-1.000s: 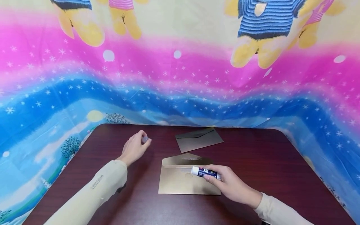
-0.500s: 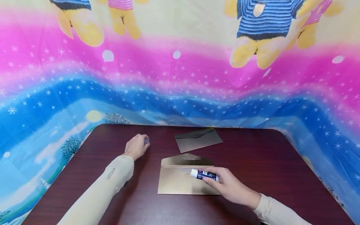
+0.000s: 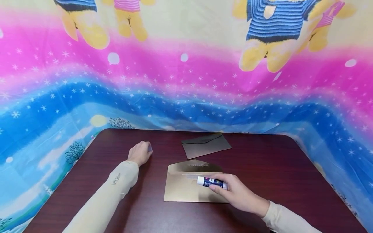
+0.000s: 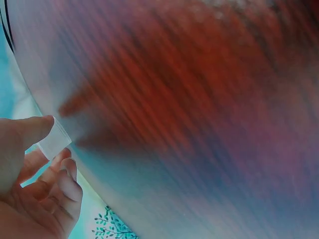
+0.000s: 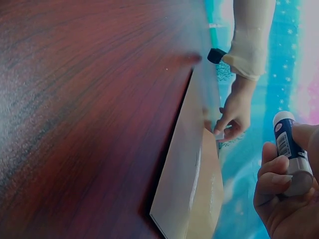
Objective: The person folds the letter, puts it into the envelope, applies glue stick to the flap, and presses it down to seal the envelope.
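Note:
My right hand (image 3: 237,195) grips a glue stick (image 3: 212,182) with a dark blue label, its white end pointing left. The stick is held over a gold envelope (image 3: 180,191), whose flap lies open toward the far side. A pale streak runs along the envelope just below the flap fold. Farther left, my left hand (image 3: 139,153) pinches a small translucent whitish cap (image 4: 56,143) between thumb and fingers, low over the table. In the right wrist view, the glue stick (image 5: 291,149) stands nearly upright between thumb and curled fingers.
A second, darker envelope (image 3: 207,149) with its flap folded down lies behind the gold one. Both are on a dark red-brown wooden table (image 3: 262,158). A patterned cloth (image 3: 175,87) hangs along the table's back and sides.
My left hand has dipped lower toward the table, with the cap still pinched in it. The right hand and glue stick have barely shifted; both envelopes lie as before.

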Motion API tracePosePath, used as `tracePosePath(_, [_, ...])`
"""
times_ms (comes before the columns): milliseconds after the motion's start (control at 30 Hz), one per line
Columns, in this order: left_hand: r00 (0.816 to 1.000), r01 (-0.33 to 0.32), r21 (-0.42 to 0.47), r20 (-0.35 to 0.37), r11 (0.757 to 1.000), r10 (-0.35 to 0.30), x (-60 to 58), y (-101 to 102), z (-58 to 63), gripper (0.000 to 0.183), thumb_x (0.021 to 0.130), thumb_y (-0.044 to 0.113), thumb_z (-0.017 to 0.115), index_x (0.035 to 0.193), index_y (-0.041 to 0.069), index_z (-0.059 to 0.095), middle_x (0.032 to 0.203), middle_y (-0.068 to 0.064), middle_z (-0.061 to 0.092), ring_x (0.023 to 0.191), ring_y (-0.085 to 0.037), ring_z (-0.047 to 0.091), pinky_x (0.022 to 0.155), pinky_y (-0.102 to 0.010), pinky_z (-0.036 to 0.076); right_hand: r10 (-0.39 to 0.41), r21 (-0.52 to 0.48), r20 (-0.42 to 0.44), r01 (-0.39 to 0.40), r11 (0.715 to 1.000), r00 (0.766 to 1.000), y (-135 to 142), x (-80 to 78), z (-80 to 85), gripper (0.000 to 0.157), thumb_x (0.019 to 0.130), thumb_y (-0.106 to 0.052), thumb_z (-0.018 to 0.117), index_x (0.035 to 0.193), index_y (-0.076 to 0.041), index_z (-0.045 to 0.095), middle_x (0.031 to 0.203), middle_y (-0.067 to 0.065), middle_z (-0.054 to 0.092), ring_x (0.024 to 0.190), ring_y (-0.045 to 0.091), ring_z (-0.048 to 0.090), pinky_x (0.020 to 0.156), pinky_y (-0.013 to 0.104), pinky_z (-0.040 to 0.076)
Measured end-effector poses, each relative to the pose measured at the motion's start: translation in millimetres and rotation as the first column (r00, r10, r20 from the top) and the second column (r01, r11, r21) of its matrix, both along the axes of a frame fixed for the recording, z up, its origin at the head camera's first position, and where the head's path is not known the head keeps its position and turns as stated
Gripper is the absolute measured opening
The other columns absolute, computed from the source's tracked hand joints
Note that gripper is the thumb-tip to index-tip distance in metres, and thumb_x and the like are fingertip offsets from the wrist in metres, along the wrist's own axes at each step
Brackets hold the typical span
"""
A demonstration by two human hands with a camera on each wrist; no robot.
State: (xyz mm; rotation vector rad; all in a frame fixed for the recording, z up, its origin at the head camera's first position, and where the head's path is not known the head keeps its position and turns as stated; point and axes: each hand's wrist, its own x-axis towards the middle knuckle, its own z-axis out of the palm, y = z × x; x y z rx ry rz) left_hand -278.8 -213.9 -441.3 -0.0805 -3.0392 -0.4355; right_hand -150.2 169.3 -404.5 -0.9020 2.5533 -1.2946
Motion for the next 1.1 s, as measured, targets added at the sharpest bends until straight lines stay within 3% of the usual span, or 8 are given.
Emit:
tracePosePath(100, [1.0, 0.005, -0.01, 0.006, 1.0, -0.005, 1.1, 1, 0.0, 0.018, 0.095, 0.021, 0.069, 0.109, 0.008, 0.068, 0.106, -0.01, 0.067, 0.094, -0.026, 0.065, 0.079, -0.048, 0.055, -0.001, 0.007, 0.015, 0.001, 1.0, 1.0, 0, 0.5, 0.4, 0.032, 0.1, -0.034, 0.063, 0.125, -0.014, 0.068, 0.113, 0.005, 0.07, 0.081, 0.003, 0.059, 0.066, 0.022, 0.054])
tracePosePath(300, [0.999, 0.023, -0.019, -0.03, 1.0, -0.023, 3.8, 3, 6.1, 0.043, 0.096, 0.03, 0.068, 0.13, 0.006, 0.059, 0.117, -0.018, 0.066, 0.102, -0.034, 0.066, 0.083, -0.053, 0.055, -0.017, 0.006, 0.042, 0.017, 1.0, 0.999, 3, 1.8, 4.1, 0.033, 0.1, -0.032, 0.063, 0.125, -0.01, 0.068, 0.107, 0.007, 0.07, 0.075, 0.002, 0.057, 0.061, 0.022, 0.052])
tracePosePath(567, [0.987, 0.049, 0.09, -0.159, 0.995, -0.034, 15.1, 25, 29.2, 0.036, 0.099, 0.033, 0.061, 0.127, 0.009, 0.062, 0.114, -0.012, 0.065, 0.094, -0.027, 0.066, 0.078, -0.049, 0.056, -0.066, -0.036, 0.001, 0.066, 0.997, 0.998, 3, -0.4, 7.1, 0.026, 0.1, -0.027, 0.063, 0.118, -0.009, 0.069, 0.087, 0.002, 0.062, 0.063, 0.001, 0.049, 0.052, 0.022, 0.046])
tracePosePath(767, [0.969, 0.09, 0.194, -0.243, 0.977, -0.04, 41.3, 59, 44.7, 0.025, 0.099, 0.029, 0.06, 0.115, 0.012, 0.069, 0.109, -0.006, 0.07, 0.092, -0.023, 0.068, 0.079, -0.048, 0.056, -0.183, -0.089, -0.034, 0.18, 0.98, 0.982, -1, -3.0, 3.2, 0.023, 0.099, -0.022, 0.066, 0.114, -0.006, 0.069, 0.084, 0.002, 0.061, 0.066, 0.002, 0.049, 0.054, 0.023, 0.046])
tracePosePath(933, [0.975, 0.149, 0.272, -0.203, 0.951, -0.095, 71.7, 91, 46.9, 0.02, 0.097, 0.03, 0.063, 0.109, 0.018, 0.073, 0.098, 0.003, 0.071, 0.076, -0.01, 0.06, 0.069, -0.034, 0.052, -0.283, -0.156, -0.048, 0.272, 0.95, 0.958, -4, -5.3, 5.8, 0.024, 0.099, -0.016, 0.064, 0.118, -0.003, 0.067, 0.088, 0.007, 0.064, 0.071, 0.004, 0.051, 0.058, 0.023, 0.047])
tracePosePath(1000, [0.977, 0.176, 0.328, -0.174, 0.928, -0.124, 83.7, 104, 48.0, 0.018, 0.097, 0.031, 0.064, 0.107, 0.02, 0.074, 0.095, 0.006, 0.069, 0.076, -0.006, 0.057, 0.068, -0.03, 0.048, -0.299, -0.183, -0.048, 0.286, 0.94, 0.953, -6, -5.7, 7.3, 0.024, 0.1, -0.015, 0.062, 0.121, -0.002, 0.065, 0.091, 0.011, 0.065, 0.073, 0.004, 0.052, 0.059, 0.023, 0.047])
tracePosePath(1100, [0.975, 0.217, 0.453, -0.137, 0.865, -0.173, 98.4, 121, 49.8, 0.014, 0.096, 0.031, 0.065, 0.102, 0.022, 0.075, 0.088, 0.008, 0.068, 0.075, -0.006, 0.057, 0.066, -0.027, 0.046, -0.312, -0.219, -0.046, 0.295, 0.93, 0.949, -9, -4.8, 8.1, 0.026, 0.101, -0.013, 0.059, 0.125, -0.002, 0.062, 0.093, 0.013, 0.064, 0.074, 0.004, 0.051, 0.061, 0.023, 0.046])
